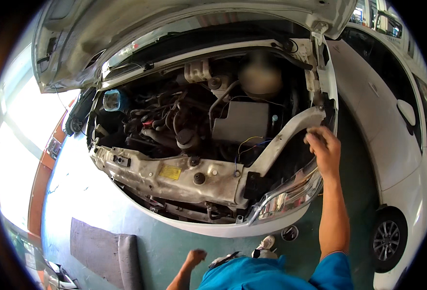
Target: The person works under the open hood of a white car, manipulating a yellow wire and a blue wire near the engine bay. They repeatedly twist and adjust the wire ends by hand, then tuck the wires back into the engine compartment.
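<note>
My right hand (323, 149) is over the right front corner of a white car's engine bay, just above the headlight (288, 200). Its fingers are curled in, and whatever may be between them is hidden. Beside it runs a pale, curved metal fender edge (288, 131). Thin yellow and blue wires (247, 144) stick up left of that edge, next to a grey rectangular cover (241, 121). Low by my body, my left hand (195, 257) hangs away from the car with its fingers folded; its palm is hidden.
The raised hood (175, 24) spans the far side. A dirty metal crossmember (170, 173) with a yellow label runs along the front. Another white car (382, 116) stands close on the right. On the floor lie a grey mat (97, 249) and a small round container (289, 233) near my shoe.
</note>
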Tool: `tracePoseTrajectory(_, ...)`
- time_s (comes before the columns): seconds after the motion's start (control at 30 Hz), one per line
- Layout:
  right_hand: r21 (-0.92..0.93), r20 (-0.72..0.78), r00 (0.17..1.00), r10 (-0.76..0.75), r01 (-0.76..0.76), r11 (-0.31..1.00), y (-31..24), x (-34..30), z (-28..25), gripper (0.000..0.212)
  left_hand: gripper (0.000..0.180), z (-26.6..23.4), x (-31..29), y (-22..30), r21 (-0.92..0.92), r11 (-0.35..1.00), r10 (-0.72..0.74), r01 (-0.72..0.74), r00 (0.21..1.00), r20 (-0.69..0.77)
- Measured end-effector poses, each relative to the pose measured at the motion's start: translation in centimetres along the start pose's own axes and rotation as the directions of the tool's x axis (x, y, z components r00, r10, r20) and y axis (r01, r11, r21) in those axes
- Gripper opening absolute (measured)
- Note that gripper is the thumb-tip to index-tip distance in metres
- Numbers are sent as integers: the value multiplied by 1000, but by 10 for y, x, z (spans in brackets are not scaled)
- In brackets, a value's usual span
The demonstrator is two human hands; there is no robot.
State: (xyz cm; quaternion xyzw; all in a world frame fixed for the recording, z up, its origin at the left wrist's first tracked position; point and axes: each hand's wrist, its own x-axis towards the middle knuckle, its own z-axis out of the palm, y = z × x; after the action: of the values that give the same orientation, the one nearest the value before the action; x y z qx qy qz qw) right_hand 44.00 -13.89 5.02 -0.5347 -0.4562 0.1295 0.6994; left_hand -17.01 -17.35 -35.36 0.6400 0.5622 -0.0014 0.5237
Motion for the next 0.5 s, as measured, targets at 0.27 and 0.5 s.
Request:
tracePoseTrajectory(0.27, -32, -474, 803, 362, -426, 904, 75, -220, -42, 16, 21, 21, -113, -168, -117, 926, -359, 360, 933, 29)
tracePoseTrajectory(0.5, -812, -194, -259, 946, -499, -303, 170, -736, -173, 39, 21, 15, -94, -236, -216, 923, -298, 318, 947, 122)
